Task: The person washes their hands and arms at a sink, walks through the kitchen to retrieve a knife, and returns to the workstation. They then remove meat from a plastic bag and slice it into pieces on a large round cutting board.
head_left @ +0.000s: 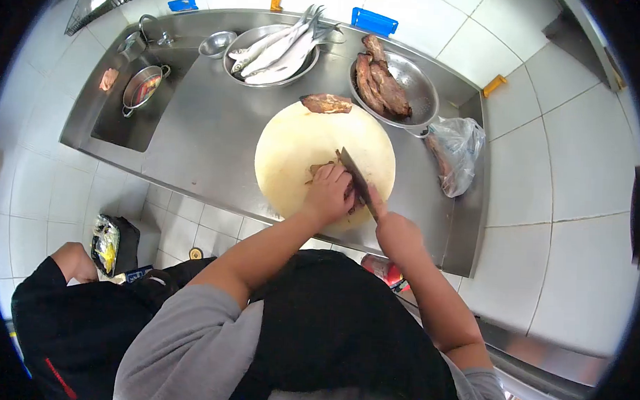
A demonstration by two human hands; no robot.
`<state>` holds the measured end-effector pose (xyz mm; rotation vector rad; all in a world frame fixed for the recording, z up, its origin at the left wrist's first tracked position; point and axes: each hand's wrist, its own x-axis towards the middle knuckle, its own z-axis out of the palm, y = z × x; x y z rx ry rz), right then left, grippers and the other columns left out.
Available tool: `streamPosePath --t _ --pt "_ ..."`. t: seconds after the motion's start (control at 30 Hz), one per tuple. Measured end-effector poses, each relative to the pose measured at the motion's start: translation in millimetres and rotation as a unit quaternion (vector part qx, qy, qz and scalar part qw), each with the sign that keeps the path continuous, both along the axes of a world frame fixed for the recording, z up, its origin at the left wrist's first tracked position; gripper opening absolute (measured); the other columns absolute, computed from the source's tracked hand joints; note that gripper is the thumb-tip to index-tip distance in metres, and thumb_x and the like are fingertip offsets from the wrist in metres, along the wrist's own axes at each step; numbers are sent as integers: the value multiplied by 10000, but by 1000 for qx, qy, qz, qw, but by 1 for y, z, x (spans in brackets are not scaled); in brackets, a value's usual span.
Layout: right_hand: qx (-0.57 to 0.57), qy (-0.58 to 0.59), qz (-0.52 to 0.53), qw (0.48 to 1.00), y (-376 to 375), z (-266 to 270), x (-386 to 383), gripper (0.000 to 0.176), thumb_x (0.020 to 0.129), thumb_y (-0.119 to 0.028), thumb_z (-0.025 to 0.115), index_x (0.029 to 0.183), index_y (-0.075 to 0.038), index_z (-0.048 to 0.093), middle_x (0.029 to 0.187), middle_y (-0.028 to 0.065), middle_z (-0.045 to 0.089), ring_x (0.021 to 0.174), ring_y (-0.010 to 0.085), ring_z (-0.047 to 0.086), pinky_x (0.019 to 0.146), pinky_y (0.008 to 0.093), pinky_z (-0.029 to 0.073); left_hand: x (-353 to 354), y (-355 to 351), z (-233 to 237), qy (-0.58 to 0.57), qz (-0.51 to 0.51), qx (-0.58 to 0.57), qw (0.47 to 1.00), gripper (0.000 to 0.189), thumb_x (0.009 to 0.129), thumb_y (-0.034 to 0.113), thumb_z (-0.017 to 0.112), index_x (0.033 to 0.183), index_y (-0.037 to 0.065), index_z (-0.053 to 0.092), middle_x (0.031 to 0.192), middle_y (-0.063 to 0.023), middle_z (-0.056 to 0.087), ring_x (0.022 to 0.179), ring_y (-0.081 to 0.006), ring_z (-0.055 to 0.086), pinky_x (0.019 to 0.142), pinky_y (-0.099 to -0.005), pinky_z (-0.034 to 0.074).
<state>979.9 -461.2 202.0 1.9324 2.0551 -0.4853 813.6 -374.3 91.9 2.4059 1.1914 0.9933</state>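
Observation:
In the head view, a round pale cutting board (286,146) lies at the front of the steel counter. My left hand (329,191) has its fingers curled over a piece of dark meat (353,201) on the board and partly hides it. My right hand (398,234) is closed round the handle of a kitchen knife (354,171). The blade stands beside my left fingers, its tip pointing away from me. Small cut bits of meat lie near my left fingertips. A larger browned slab of meat (326,103) rests at the board's far edge.
Behind the board are a bowl of whole fish (275,57) and a steel colander (424,91) with browned meat. To the right lies a plastic bag (462,154) with meat. A sink (118,126) holds a pot (145,88). Another person (76,325) is close on my left.

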Motion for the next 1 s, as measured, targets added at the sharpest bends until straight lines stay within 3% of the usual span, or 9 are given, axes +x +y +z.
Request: streamPosePath --t 0.17,0.33,0.57,0.67,0.73,0.9,1.0 --pt "-27 5 -11 1000 -8 6 8 899 838 -22 501 1581 -218 34 833 197 684 716 351 681 651 471 542 1 -3 -5 -3 17 -14 1000 294 772 173 672 1022 39 594 1095 -155 562 1102 -357 501 1005 -462 395" --pt "-54 9 9 998 -7 48 -2 872 843 -27 491 1580 -216 66 825 191 683 700 359 675 645 476 535 4 -2 -4 2 36 29 999 219 821 177 625 971 22 590 1065 -162 557 1083 -354 511 988 -462 404" --pt "6 48 -22 999 2 -6 7 854 845 -24 482 1578 -215 87 816 207 675 722 365 675 643 473 527 4 -1 -2 23 34 -5 999 216 817 185 625 957 29 577 1078 -161 538 1100 -356 499 984 -472 405" --pt "-3 30 15 999 -9 25 4 845 845 -26 480 1576 -209 97 798 208 672 722 371 674 644 477 523 4 -1 -3 17 38 11 999 240 796 160 641 981 34 555 1067 -163 531 1077 -367 493 968 -473 400" --pt "-70 40 -30 996 -17 52 1 834 848 -25 475 1575 -206 109 800 211 671 724 369 674 653 480 523 3 0 0 22 41 5 999 226 807 179 632 968 38 556 1063 -164 533 1091 -361 494 975 -470 399" --pt "-15 61 -29 998 -2 2 -4 833 849 -11 463 1576 -203 106 803 208 672 720 362 674 661 476 528 3 0 -2 40 35 -11 999 217 821 200 620 953 44 548 1046 -164 536 1096 -353 496 981 -465 394" --pt "14 69 -14 997 2 -3 2 828 850 -3 452 1576 -195 103 799 210 671 715 363 673 656 475 528 6 0 -4 26 30 -11 999 226 784 140 638 959 35 542 1028 -167 520 1038 -364 493 948 -472 397"
